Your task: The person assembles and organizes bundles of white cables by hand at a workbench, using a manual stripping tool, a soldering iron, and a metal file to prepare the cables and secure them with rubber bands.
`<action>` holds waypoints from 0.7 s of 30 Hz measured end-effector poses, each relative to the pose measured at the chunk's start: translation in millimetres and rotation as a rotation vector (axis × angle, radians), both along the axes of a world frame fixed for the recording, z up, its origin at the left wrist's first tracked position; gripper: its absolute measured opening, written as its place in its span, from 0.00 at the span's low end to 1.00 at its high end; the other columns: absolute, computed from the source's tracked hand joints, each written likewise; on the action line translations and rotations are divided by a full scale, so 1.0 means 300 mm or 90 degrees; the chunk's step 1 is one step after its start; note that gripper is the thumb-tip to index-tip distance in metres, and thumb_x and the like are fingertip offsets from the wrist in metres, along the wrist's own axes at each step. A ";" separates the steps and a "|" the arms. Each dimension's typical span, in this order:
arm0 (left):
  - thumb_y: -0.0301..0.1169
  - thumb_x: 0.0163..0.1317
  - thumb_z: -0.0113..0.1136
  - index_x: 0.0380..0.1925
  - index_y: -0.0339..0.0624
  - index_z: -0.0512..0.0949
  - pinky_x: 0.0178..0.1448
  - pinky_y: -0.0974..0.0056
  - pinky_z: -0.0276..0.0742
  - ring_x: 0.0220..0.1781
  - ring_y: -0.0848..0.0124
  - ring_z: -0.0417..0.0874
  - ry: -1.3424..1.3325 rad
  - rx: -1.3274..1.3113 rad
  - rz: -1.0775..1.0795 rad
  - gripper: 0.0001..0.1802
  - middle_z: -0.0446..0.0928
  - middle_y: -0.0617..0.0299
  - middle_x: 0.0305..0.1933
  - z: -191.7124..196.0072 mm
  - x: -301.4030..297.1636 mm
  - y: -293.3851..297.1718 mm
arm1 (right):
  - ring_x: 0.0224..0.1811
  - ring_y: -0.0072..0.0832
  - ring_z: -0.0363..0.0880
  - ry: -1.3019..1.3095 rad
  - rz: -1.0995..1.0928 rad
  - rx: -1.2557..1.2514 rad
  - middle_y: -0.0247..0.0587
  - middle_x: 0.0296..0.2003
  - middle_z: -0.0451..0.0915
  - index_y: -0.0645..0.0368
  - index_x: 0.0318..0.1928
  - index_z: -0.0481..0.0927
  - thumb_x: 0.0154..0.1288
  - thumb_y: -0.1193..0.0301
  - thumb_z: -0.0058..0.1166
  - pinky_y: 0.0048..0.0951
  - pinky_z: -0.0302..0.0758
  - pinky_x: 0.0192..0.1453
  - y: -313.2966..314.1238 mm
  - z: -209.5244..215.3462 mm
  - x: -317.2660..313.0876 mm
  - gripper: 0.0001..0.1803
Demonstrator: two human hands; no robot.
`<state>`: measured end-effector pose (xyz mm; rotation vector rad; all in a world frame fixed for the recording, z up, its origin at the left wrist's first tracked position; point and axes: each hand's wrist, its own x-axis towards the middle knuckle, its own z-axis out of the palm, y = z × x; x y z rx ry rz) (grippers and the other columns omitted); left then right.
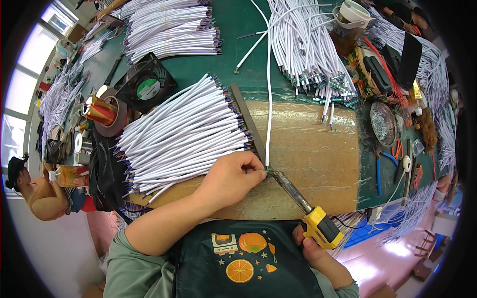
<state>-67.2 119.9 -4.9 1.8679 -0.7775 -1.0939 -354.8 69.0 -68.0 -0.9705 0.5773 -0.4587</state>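
Note:
My left hand [231,176] is closed in a pinch over the brown work board, its fingertips at the lower end of a single white cable [269,109]. A tiny green bit shows at those fingertips, but what they pinch is too small to make out. My right hand [312,247] is wrapped around the yellow-and-black handle of a soldering iron [320,228]. The iron's metal barrel slants up and left, and its tip is right beside the left fingertips and the cable end. Behind them, a flat dark metal bar [247,119] lies along the cable pile's right side.
A pile of cut white cables [184,139] lies left, with exposed coloured ends. Farther back are more bundles [171,30] and loose cables with green ends [310,49]. A black fan [146,84] stands left. Blue-handled pliers [380,171] and a round dish [383,124] lie right.

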 end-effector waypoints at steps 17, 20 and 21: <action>0.30 0.57 0.67 0.32 0.37 0.80 0.34 0.70 0.71 0.28 0.80 0.73 -0.070 -0.016 -0.030 0.08 0.76 0.67 0.27 0.008 -0.005 0.002 | 0.23 0.25 0.68 -0.083 0.004 -0.047 0.33 0.25 0.71 0.55 0.61 0.66 0.58 0.56 0.67 0.27 0.65 0.26 -0.047 0.009 0.036 0.35; 0.30 0.56 0.67 0.33 0.37 0.80 0.36 0.67 0.74 0.31 0.75 0.77 -0.156 -0.062 -0.058 0.09 0.77 0.63 0.31 0.019 -0.019 0.020 | 0.29 0.23 0.71 -0.045 -0.005 -0.027 0.33 0.27 0.73 0.58 0.44 0.73 0.60 0.64 0.64 0.25 0.69 0.33 -0.071 0.079 0.090 0.17; 0.30 0.56 0.67 0.34 0.38 0.80 0.37 0.66 0.75 0.32 0.72 0.78 -0.165 -0.074 -0.094 0.09 0.78 0.61 0.32 0.029 -0.027 0.027 | 0.29 0.23 0.71 -0.045 -0.007 -0.027 0.33 0.27 0.73 0.58 0.44 0.73 0.60 0.64 0.64 0.25 0.69 0.33 -0.084 0.084 0.112 0.17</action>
